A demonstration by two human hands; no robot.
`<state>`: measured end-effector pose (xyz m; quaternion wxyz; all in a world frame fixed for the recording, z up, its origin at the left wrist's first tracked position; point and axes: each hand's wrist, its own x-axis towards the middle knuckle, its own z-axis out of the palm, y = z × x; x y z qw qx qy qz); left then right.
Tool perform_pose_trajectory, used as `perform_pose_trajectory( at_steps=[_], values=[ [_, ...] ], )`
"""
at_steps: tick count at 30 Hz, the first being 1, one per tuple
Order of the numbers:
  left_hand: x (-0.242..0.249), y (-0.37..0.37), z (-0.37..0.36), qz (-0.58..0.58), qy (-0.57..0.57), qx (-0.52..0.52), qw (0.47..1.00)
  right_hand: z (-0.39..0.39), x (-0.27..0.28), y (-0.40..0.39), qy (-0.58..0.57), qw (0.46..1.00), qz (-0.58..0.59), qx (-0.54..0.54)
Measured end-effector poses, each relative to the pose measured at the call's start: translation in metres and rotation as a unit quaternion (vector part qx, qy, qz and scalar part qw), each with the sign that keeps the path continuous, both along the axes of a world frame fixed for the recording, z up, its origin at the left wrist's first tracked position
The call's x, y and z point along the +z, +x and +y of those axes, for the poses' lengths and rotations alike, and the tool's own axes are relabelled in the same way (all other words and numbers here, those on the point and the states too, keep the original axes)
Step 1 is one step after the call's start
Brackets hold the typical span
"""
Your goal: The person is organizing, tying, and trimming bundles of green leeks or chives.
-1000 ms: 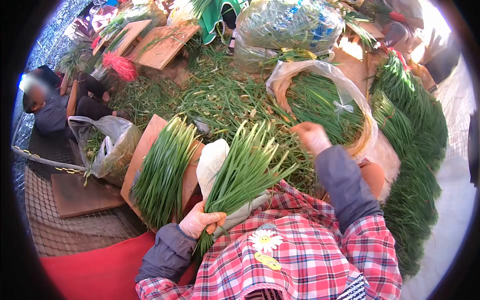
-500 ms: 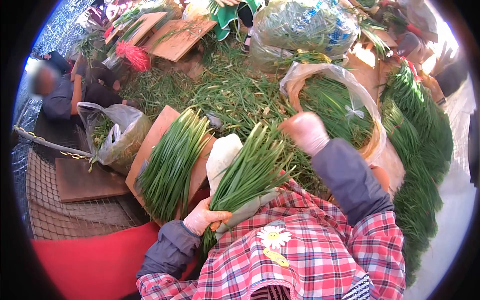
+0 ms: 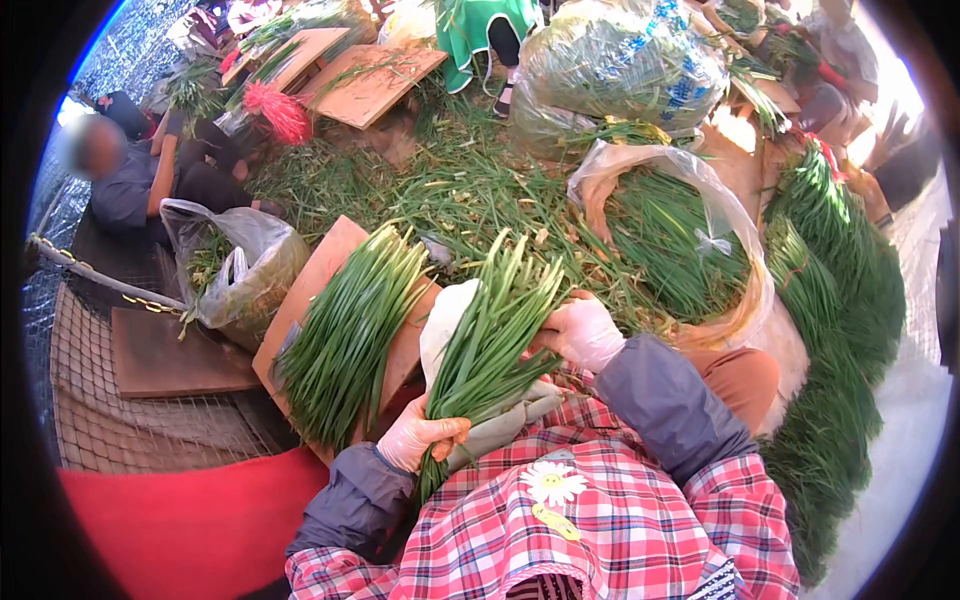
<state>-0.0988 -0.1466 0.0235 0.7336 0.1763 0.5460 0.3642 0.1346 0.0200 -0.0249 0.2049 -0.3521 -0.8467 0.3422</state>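
Note:
My left hand [image 3: 425,437], in a thin clear glove, is wrapped round the leafy lower end of a bunch of garlic chives [image 3: 492,335]. The bunch slants up and away over my lap, its pale stem ends pointing forward. At the bunch's right edge, my gloved right hand [image 3: 582,332] has its fingers closed on a few stalks; the fingertips are partly hidden. Left of the held bunch, a larger pile of garlic chives [image 3: 350,335] lies on a tilted wooden board [image 3: 335,240]. A white cloth-like covering [image 3: 440,330] shows behind the held bunch.
An open clear plastic bag [image 3: 755,265] of chives stands to the right, beside long heaps of chives [image 3: 835,330]. A stuffed plastic bag [image 3: 620,65] is ahead. Loose trimmings [image 3: 470,190] cover the ground. Another person [image 3: 130,175] sits far left near a white bag [image 3: 250,260].
My right hand has come down and left from beyond the bunch to its right edge, and its fingers have closed there. My left hand keeps its hold. The view has shifted slightly.

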Motion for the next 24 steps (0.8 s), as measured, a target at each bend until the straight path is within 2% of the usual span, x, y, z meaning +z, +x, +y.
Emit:
perform_pose_trajectory(
  at_steps=[1, 2, 3, 5, 7, 9, 10, 11, 14, 15, 16, 17, 19, 21, 22, 24],
  values=[
    [-0.002, -0.002, -0.002, -0.002, -0.001, 0.006, 1.000, 0.000, 0.010, 0.003, -0.151, 0.988, 0.027, -0.029],
    [-0.004, -0.004, -0.003, -0.001, 0.001, 0.008, 1.000, 0.002, 0.016, 0.006, -0.296, 0.952, 0.054, -0.060],
    [-0.001, -0.003, -0.001, 0.008, 0.004, -0.002, 1.000, 0.002, 0.014, 0.009, -0.278, 0.947, 0.111, -0.115],
    [0.007, 0.003, 0.002, 0.023, 0.011, -0.019, 0.999, 0.011, 0.005, 0.023, -0.260, 0.949, 0.082, -0.156],
    [0.006, 0.001, 0.002, 0.028, 0.017, -0.036, 0.999, 0.022, -0.027, 0.046, -0.241, 0.946, 0.071, -0.207],
    [0.003, -0.005, -0.001, 0.031, 0.022, -0.043, 0.998, 0.040, -0.064, 0.087, -0.149, 0.955, -0.020, -0.256],
    [0.008, -0.005, -0.004, 0.038, 0.013, -0.026, 0.999, 0.048, -0.066, 0.105, -0.123, 0.938, -0.247, -0.209],
    [0.009, -0.007, -0.009, 0.050, 0.009, -0.032, 0.998, 0.047, -0.068, 0.114, -0.099, 0.870, -0.461, -0.148],
    [0.011, -0.010, -0.005, 0.089, 0.016, -0.041, 0.995, 0.038, -0.017, 0.103, 0.077, 0.952, -0.277, -0.105],
    [0.010, -0.008, -0.005, 0.095, 0.024, -0.045, 0.994, 0.038, 0.012, 0.079, 0.067, 0.983, -0.149, -0.083],
    [0.008, -0.006, -0.004, 0.101, 0.034, -0.049, 0.993, 0.038, 0.028, 0.058, 0.147, 0.988, -0.040, -0.030],
    [0.007, -0.004, -0.004, 0.108, 0.045, -0.054, 0.992, 0.035, 0.039, 0.039, 0.186, 0.981, -0.043, 0.017],
    [0.007, -0.001, -0.002, 0.124, 0.047, -0.063, 0.989, 0.025, 0.049, 0.006, 0.254, 0.957, -0.132, 0.038],
    [0.011, 0.000, -0.001, 0.146, 0.046, -0.066, 0.986, 0.027, 0.038, -0.006, 0.201, 0.959, -0.170, 0.109],
    [0.010, -0.001, -0.003, 0.145, 0.045, -0.063, 0.986, 0.027, 0.036, -0.004, 0.075, 0.982, -0.133, 0.110],
    [0.006, -0.005, -0.005, 0.143, 0.043, -0.055, 0.987, 0.026, 0.037, -0.001, -0.180, 0.977, -0.057, 0.105]
  ],
)
